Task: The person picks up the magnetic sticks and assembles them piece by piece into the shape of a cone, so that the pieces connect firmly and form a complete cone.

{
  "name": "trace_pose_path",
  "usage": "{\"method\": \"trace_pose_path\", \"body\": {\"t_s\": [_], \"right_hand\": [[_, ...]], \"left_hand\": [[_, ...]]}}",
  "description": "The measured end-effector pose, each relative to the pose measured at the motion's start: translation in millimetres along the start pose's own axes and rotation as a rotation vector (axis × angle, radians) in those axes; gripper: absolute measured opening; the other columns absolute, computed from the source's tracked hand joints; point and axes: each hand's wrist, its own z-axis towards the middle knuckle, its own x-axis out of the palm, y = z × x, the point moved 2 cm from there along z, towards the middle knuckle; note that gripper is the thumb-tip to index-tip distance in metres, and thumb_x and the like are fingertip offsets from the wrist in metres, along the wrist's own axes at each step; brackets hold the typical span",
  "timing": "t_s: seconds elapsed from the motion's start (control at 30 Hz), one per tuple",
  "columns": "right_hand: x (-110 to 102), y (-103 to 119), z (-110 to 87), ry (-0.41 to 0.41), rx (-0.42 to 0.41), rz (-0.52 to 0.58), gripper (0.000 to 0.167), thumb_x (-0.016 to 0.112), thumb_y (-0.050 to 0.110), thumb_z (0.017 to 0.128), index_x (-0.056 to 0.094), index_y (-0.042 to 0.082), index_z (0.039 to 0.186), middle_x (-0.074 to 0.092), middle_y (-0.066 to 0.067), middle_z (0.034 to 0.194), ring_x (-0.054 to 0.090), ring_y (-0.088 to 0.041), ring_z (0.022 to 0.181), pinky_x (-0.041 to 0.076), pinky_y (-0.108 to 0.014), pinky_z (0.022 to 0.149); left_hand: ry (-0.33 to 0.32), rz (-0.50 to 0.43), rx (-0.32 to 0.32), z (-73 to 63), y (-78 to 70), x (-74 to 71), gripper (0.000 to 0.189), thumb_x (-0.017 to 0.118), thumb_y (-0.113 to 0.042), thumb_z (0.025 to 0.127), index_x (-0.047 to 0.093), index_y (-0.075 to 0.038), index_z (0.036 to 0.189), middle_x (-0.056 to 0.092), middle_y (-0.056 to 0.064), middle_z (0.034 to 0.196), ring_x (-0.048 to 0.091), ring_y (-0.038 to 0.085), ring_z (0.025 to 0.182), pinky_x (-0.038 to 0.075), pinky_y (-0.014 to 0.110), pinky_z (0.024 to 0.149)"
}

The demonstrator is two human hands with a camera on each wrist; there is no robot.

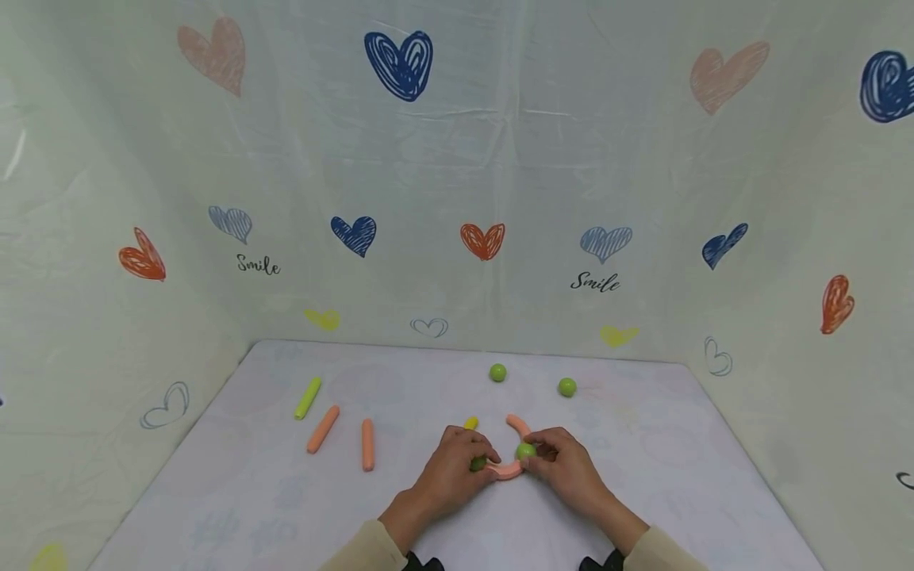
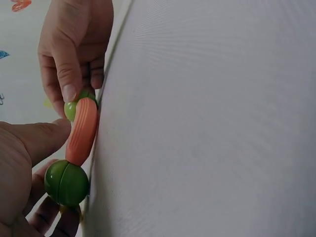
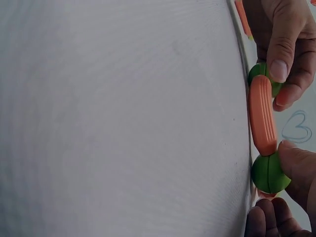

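Observation:
A curved orange piece with grooves point(image 1: 507, 471) joins two green balls, one at each end. My left hand point(image 1: 455, 469) holds the left green ball point(image 2: 66, 182) between thumb and fingers, its thumb beside the orange piece. At the other end, my right hand point(image 1: 570, 468) pinches the right green ball point(image 1: 526, 450), thumb on the near side and fingers behind. A second curved orange piece point(image 1: 517, 424) extends away from the right ball. Just beyond the left fingers a yellow piece point(image 1: 471, 423) pokes out, mostly hidden by that hand.
Two loose green balls point(image 1: 497, 373) point(image 1: 567, 387) lie toward the back of the white table point(image 1: 643, 507). On the left are two straight orange sticks point(image 1: 324, 430) point(image 1: 367, 445) and a yellow-green stick point(image 1: 308, 398). A heart-printed sheet point(image 1: 543, 174) walls in the back and sides.

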Motion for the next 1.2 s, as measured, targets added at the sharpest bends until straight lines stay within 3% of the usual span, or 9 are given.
{"method": "trace_pose_path", "body": {"t_s": [0.3, 0.6, 0.9, 1.2], "right_hand": [[-3.1, -4.8, -0.1, -0.006, 0.009, -0.011, 0.027, 0.088, 0.02, 0.086, 0.078, 0.018, 0.11, 0.065, 0.004, 0.105, 0.062, -0.009, 0.089, 0.053, -0.023, 0.076], [-5.9, -6.2, 0.0, 0.017, -0.009, 0.01, 0.027, 0.087, 0.022, 0.088, 0.077, 0.017, 0.112, 0.064, 0.001, 0.105, 0.062, -0.01, 0.09, 0.054, -0.023, 0.077], [-3.1, -4.9, 2.6, 0.055, -0.023, 0.027, 0.028, 0.086, 0.024, 0.089, 0.076, 0.016, 0.114, 0.064, 0.0, 0.11, 0.063, -0.012, 0.093, 0.054, -0.022, 0.079], [-3.3, -1.9, 0.8, 0.08, -0.044, 0.007, 0.028, 0.087, 0.026, 0.089, 0.076, 0.017, 0.113, 0.064, 0.002, 0.108, 0.062, -0.01, 0.093, 0.054, -0.022, 0.078]], "left_hand": [[-0.033, -0.035, -0.035, 13.0, 2.8, -11.7, 0.012, 0.077, -0.035, 0.097, 0.08, -0.027, 0.106, 0.067, -0.01, 0.123, 0.049, 0.018, 0.125, 0.05, 0.047, 0.106], [-0.114, -0.093, -0.087, 60.2, 10.8, -42.4, 0.02, 0.079, -0.026, 0.096, 0.079, -0.018, 0.115, 0.069, 0.002, 0.13, 0.051, 0.027, 0.13, 0.049, 0.051, 0.109], [-0.06, -0.204, -0.138, 107.3, 21.0, -53.2, 0.03, 0.077, -0.024, 0.098, 0.074, -0.02, 0.128, 0.067, 0.005, 0.136, 0.051, 0.03, 0.134, 0.047, 0.053, 0.112], [0.03, -0.213, -0.116, 135.4, 29.7, -48.5, 0.04, 0.077, -0.02, 0.098, 0.069, -0.014, 0.137, 0.065, 0.013, 0.139, 0.051, 0.037, 0.134, 0.044, 0.056, 0.113]]}}
